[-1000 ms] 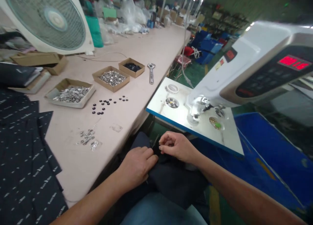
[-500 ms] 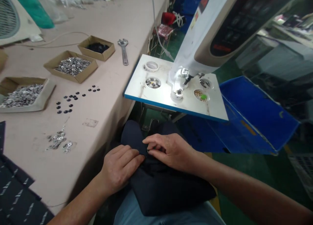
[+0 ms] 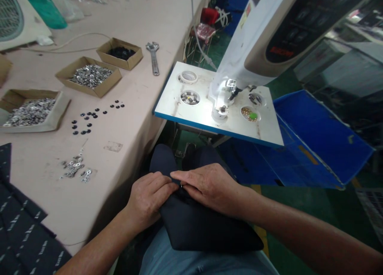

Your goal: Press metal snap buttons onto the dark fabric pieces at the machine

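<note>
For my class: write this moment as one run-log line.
left hand: holding dark cloth; right hand: at small shiny piece by cloth; wrench: on table beside cardboard box; white machine: beyond hands

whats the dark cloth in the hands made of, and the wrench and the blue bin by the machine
Dark cloth: smooth, matte fabric, going by its soft folds; the fibre can't be told.
Wrench: metal, likely steel, perhaps plated, going by its silvery shine.
Blue bin: probably plastic, given its even colour, thin flat walls and slight sheen.
</note>
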The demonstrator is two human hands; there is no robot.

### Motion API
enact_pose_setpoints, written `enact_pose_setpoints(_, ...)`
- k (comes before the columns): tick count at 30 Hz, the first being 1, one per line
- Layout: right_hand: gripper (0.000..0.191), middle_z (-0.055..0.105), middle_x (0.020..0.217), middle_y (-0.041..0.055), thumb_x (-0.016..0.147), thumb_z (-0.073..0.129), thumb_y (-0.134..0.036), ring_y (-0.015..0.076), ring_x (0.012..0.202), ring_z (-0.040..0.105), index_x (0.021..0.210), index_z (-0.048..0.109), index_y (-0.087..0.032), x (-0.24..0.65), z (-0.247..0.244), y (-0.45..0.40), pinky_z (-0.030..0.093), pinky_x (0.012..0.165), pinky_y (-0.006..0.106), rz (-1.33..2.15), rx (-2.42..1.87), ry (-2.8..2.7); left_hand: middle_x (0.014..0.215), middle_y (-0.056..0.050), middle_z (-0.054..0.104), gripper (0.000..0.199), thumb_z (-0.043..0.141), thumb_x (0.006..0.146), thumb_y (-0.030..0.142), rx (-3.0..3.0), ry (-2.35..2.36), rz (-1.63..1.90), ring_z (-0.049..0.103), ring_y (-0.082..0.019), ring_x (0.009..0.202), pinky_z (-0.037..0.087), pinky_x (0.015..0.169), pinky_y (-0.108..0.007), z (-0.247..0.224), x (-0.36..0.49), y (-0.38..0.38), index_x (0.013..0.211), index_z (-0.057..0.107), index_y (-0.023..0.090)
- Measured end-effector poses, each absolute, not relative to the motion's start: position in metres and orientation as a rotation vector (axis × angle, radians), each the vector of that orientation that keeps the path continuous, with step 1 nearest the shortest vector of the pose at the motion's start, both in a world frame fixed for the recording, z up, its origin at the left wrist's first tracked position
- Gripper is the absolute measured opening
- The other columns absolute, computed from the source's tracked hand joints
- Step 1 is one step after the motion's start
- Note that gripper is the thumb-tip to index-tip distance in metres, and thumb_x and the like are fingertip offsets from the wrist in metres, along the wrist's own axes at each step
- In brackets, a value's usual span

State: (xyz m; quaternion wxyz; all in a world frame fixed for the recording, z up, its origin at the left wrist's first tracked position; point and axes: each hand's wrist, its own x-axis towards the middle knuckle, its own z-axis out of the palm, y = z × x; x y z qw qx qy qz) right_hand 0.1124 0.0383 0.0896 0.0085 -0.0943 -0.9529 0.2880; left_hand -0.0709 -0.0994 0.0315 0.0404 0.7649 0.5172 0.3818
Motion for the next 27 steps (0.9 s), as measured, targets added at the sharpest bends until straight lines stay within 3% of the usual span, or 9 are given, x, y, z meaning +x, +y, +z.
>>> enact_pose_setpoints(6,0.046,0.073,0.124,0.0083,0.1,0.047,-0.021,0.0209,0.108,0.071,0.145,0.052,-0.019,0.115,0.086,0.042,0.053,0.092,0.03,0.881,-0.228,-3.036,0.092,-0.007,0.071,0.023,0.057,0.092,0.009,2.191,1.589,1.118,0.061,-0.019,0.078,0.047,0.068,-0.031,0.031,-0.069,-0.099,0.113,0.063,0.016)
enact_pose_setpoints(10,0.046,0.069,0.131,0.0071,0.1,0.048,-0.021,0.0193,0.114,0.069,0.146,0.052,-0.021,0.116,0.082,0.046,0.051,0.095,0.029,0.977,-0.204,-3.05,0.093,-0.006,0.073,0.028,0.059,0.089,0.008,2.16,1.565,1.101,0.064,-0.018,0.078,0.049,0.068,-0.031,0.031,-0.068,-0.098,0.116,0.062,0.017)
enact_pose_setpoints(14,0.044,0.069,0.132,0.0073,0.103,0.045,-0.026,0.0196,0.113,0.069,0.146,0.051,-0.019,0.114,0.084,0.055,0.051,0.096,0.029,1.173,-0.216,-3.054,0.093,-0.005,0.075,0.024,0.061,0.088,0.009,2.105,1.522,1.111,0.067,-0.017,0.079,0.051,0.069,-0.028,0.031,-0.068,-0.097,0.111,0.065,0.017)
enact_pose_setpoints(19,0.049,0.062,0.142,0.0091,0.106,0.039,-0.04,0.0227,0.127,0.061,0.149,0.05,-0.018,0.11,0.1,0.07,0.044,0.105,0.033,1.61,-0.315,-2.935,0.096,-0.004,0.076,0.023,0.062,0.086,0.01,1.987,1.51,1.085,0.071,-0.017,0.086,0.053,0.076,-0.028,0.029,-0.067,-0.097,0.106,0.068,0.019)
enact_pose_setpoints(23,0.08,0.071,0.126,0.0097,0.09,0.063,-0.059,0.0251,0.111,0.069,0.155,0.039,-0.019,0.106,0.111,0.077,0.051,0.093,0.032,2.007,-0.398,-2.898,0.091,-0.001,0.077,0.023,0.065,0.08,0.008,1.893,1.541,1.027,0.072,-0.017,0.083,0.053,0.073,-0.027,0.026,-0.066,-0.097,0.098,0.071,0.02)
enact_pose_setpoints(25,0.102,0.072,0.125,0.0101,0.073,0.079,-0.062,0.0275,0.109,0.07,0.156,0.037,-0.02,0.103,0.115,0.074,0.051,0.092,0.032,1.974,-0.416,-2.969,0.089,-0.001,0.077,0.023,0.069,0.076,0.007,1.857,1.56,1.007,0.073,-0.018,0.081,0.053,0.073,-0.026,0.026,-0.065,-0.097,0.095,0.072,0.02)
enact_pose_setpoints(27,0.11,0.069,0.129,0.0118,0.063,0.086,-0.062,0.031,0.113,0.068,0.154,0.04,-0.021,0.101,0.115,0.067,0.049,0.096,0.035,1.773,-0.371,-3.064,0.087,-0.002,0.077,0.023,0.07,0.074,0.008,1.806,1.587,0.976,0.073,-0.018,0.08,0.052,0.072,-0.027,0.025,-0.065,-0.097,0.093,0.073,0.02)
